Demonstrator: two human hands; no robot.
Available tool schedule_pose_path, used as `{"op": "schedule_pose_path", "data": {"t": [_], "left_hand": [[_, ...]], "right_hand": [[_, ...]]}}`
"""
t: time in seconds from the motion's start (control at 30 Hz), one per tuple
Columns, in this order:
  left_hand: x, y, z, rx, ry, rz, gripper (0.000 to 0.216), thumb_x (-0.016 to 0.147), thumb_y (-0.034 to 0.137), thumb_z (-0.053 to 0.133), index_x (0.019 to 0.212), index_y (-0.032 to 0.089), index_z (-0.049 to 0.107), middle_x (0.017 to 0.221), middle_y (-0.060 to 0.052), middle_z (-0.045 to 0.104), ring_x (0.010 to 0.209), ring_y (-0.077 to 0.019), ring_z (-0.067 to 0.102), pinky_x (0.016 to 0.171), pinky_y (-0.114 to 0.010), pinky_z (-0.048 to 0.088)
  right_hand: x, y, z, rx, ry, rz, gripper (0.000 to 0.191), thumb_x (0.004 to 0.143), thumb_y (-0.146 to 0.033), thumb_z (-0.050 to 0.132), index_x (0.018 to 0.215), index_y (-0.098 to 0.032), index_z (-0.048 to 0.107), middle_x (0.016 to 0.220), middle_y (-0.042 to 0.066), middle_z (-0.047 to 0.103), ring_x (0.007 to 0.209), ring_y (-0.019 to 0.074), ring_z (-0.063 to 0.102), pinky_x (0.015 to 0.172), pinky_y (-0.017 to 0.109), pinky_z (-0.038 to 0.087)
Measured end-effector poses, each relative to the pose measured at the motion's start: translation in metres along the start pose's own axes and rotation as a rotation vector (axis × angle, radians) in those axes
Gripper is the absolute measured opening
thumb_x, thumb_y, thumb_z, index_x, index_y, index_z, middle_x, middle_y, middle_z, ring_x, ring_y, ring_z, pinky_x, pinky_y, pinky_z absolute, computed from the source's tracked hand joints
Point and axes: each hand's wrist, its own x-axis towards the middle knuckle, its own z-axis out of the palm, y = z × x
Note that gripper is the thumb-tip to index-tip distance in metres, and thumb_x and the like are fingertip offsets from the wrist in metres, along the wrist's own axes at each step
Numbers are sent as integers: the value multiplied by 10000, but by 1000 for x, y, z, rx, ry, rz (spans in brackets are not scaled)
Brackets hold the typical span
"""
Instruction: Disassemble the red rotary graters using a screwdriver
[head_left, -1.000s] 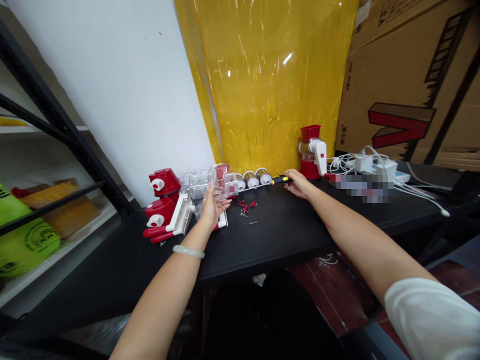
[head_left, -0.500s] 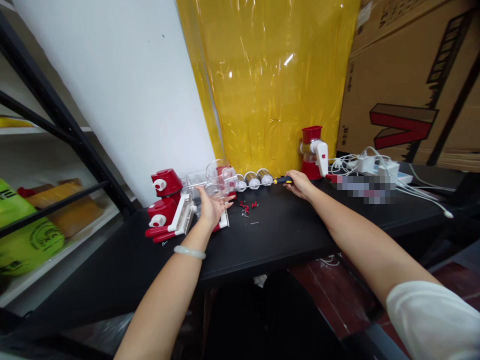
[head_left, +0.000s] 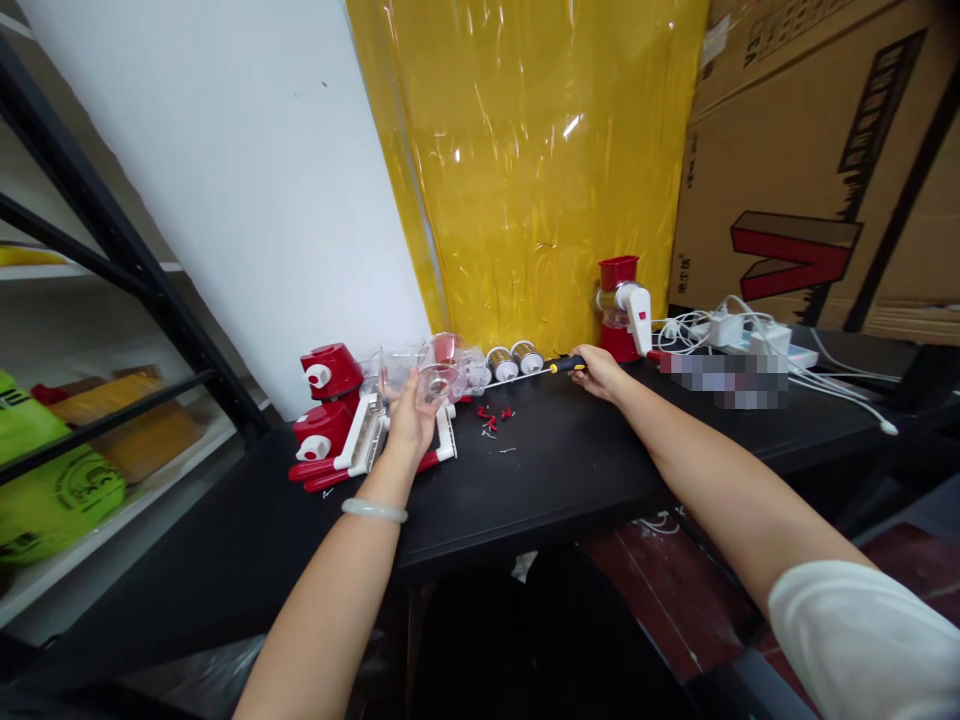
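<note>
Left hand (head_left: 409, 418) curled around clear plastic housing (head_left: 439, 380): light, stiff, slippery, probably brittle; best hold at rim. Right hand (head_left: 600, 370) closed on screwdriver (head_left: 564, 365) handle.

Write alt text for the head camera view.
A person's left hand holds a clear plastic part above a black table while the right hand grips a screwdriver lying on it. Red and white appliance parts lie left; small red pieces sit between the hands.
</note>
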Motion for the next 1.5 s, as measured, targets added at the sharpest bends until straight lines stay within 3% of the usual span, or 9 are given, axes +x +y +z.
{"op": "schedule_pose_path", "data": {"t": [0.13,0.23,0.33,0.47,0.67,0.77,1.1,1.5], "left_hand": [[1,1,-1,74,-91,-21,363,891,469,535,1227,336,514,1238,-68,621,1205,-221,565,817,-318,541],[3,1,-3,65,-128,-41,334,899,555,460,1118,316,541,1232,-72,629,1208,-227,565,823,-342,535],[6,0,-5,70,-47,11,314,839,466,609,1091,336,473,1200,-39,633,1131,-205,613,832,-360,534],[10,1,-9,182,63,46,451,742,317,737,1064,312,422,1073,-19,640,940,-176,669,785,-348,558],[9,0,-11,325,-35,-76,690,685,316,782,1248,330,385,932,14,617,661,-116,640,670,-362,586],[7,-3,-11,336,-67,-111,719,688,345,778,1289,336,383,910,14,607,660,-120,645,659,-363,589],[5,-10,-9,301,25,-46,640,714,421,761,1214,307,379,1006,-37,587,802,-191,687,659,-355,597],[5,-10,-8,320,60,-58,661,721,445,747,1242,297,369,921,-22,587,730,-159,662,640,-349,597]], "right_hand": [[0,-2,0,14,-7,10,156,752,-244,609,708,-210,463,462,-35,463,344,61,372,333,182,311],[1,-3,-1,53,10,10,121,760,-216,576,707,-203,468,454,-27,470,342,58,370,341,179,311],[3,-5,-3,77,32,12,108,758,-192,555,708,-203,460,434,-33,451,337,60,366,332,170,298],[6,-6,-7,101,80,10,105,754,-189,559,708,-205,466,438,-31,468,338,62,377,317,161,297],[11,-10,-14,203,156,-75,174,747,-181,600,699,-205,435,460,-62,448,346,47,369,318,125,267],[12,-12,-13,229,204,-114,188,755,-168,598,694,-205,424,479,-71,427,349,46,369,321,128,279],[13,-13,-8,267,303,-114,152,793,-164,535,707,-209,418,518,-70,439,361,52,393,332,138,335],[13,-13,-8,266,317,-96,143,826,-148,500,714,-210,436,510,-71,435,350,55,390,326,145,336]]}}
